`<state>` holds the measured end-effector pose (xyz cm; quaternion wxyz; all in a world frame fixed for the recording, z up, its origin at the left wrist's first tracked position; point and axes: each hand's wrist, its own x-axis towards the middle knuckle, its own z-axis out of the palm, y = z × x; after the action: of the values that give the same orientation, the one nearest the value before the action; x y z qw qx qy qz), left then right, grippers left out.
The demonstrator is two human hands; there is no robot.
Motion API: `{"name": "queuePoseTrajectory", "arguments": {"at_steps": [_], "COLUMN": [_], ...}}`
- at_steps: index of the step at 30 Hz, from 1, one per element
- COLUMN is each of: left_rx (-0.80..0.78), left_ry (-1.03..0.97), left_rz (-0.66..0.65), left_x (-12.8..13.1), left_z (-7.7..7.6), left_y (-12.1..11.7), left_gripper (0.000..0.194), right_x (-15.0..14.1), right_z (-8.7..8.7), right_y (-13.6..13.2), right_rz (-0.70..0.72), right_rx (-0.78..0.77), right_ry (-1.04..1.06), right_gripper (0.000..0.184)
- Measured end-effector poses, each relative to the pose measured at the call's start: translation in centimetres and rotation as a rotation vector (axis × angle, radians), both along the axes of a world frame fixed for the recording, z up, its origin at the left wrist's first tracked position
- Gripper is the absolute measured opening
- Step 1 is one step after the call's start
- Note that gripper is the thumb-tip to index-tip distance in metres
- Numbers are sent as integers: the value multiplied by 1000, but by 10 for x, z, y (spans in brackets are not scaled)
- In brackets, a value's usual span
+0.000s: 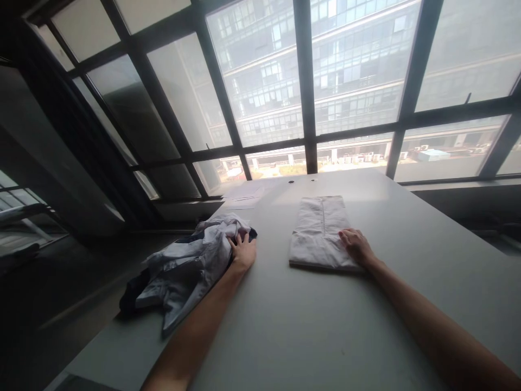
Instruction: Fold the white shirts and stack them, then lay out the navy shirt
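Note:
My left hand (244,251) lies on the right side of a loose heap of clothes, fingers spread over the cloth. On top of that heap is a crumpled white garment (211,239), with dark cloth (132,293) showing from underneath. To the right, a white garment (315,231) folded into a neat rectangle lies flat on the table, a seam running down its upper middle. Resting on its right edge is my right hand (356,245), its fingers extended over the fabric and touching it. The underside of both hands is hidden.
The white table (285,326) stretches toward tall framed windows (264,81). Sheets of paper (243,194) lie at its far left, near a dark round hole (291,182). The clothes heap reaches the table's left edge. A dark curtain (81,130) hangs at left.

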<state>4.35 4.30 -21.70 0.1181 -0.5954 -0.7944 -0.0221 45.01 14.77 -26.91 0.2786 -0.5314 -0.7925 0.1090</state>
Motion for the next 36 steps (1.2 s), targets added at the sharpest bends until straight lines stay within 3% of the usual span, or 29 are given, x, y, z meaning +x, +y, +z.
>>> {"name": "queuePoseTrajectory", "arguments": {"at_steps": [4,9,12,15,19,22,26,31,34,36], "left_rx": [-2,27,69,136,147,141,193,286,344,367], "left_ry": [-42,-118,-163,-195,-296,-402,-528,-736,-879,-986], "left_rz": [19,94,141,90,-229,-393,-455,-497,-541,-578], "left_x": [-33,-46,-26,22,98,129,130,116,115,117], "left_z": [-5,12,17,10,-11,-25,-37,-35,-29,-24], "left_y": [9,36,49,58,65,69,69,70,72,71], "left_gripper": [49,45,42,42,39,38,34,23,12,15], "right_x": [-1,1,0,-1,-3,-2,-2,-2,0,5], "right_z": [2,6,7,9,10,10,11,15,15,19], "right_y": [0,-1,-1,-3,-5,-5,-4,-7,-7,-6], "right_rz": [6,0,-3,-15,-15,1,13,36,93,167], "right_rx": [-32,-35,-25,-10,0,2,5,71,-22,-121], "right_ry": [-19,-34,-33,-35,-50,-57,-43,25,205,356], "right_gripper": [39,39,32,29,29,30,29,25,32,37]}}
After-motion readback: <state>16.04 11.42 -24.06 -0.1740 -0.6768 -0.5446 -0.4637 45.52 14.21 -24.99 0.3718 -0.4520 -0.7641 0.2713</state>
